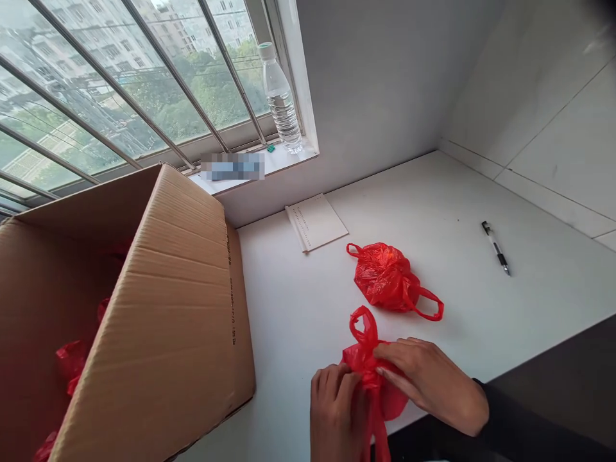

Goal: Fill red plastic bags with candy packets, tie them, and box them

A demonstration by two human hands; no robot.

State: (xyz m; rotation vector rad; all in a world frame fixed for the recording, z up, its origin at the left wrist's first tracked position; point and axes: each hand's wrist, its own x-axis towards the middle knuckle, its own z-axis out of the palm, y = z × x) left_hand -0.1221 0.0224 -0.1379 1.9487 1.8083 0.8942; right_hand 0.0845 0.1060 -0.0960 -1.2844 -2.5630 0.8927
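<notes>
A red plastic bag sits at the table's near edge, its neck bunched into a knot between my hands. One looped handle stands up beyond the knot, and a strip of red plastic hangs down toward me. My right hand pinches the knot from the right with thumb and fingers. From the left, my left hand has its fingers curled and closed on the bag beside the knot. A second red plastic bag, filled and gathered at the top, lies just beyond, with its two handles sticking out. What the bags contain is hidden.
An open cardboard box with red plastic bags inside stands at left. On the white table lie a notepad and a pen. A water bottle stands on the windowsill beside a blurred item.
</notes>
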